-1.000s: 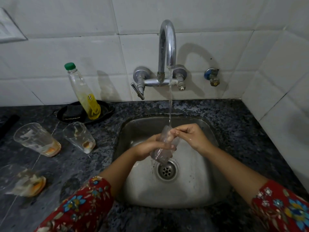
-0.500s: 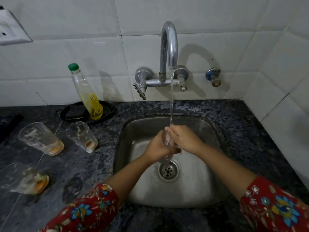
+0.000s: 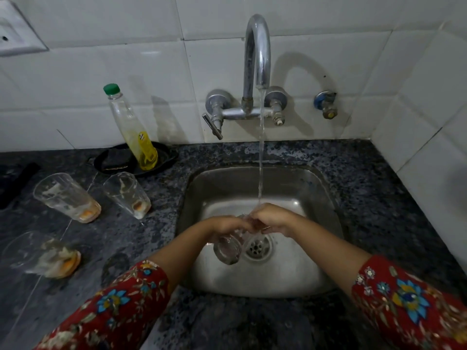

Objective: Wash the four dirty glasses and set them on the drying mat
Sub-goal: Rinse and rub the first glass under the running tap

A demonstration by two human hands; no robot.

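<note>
The left hand [image 3: 227, 224] and right hand [image 3: 274, 221] are both gripping one wet glass [image 3: 227, 251] low over the sink [image 3: 316, 188], under water falling from the tap [image 3: 256, 46]; it is probably getting slippery, risking a drop and a crack.

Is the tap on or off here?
On: water runs from the tap onto the right hand, which with the left hand grips the glass.
</note>
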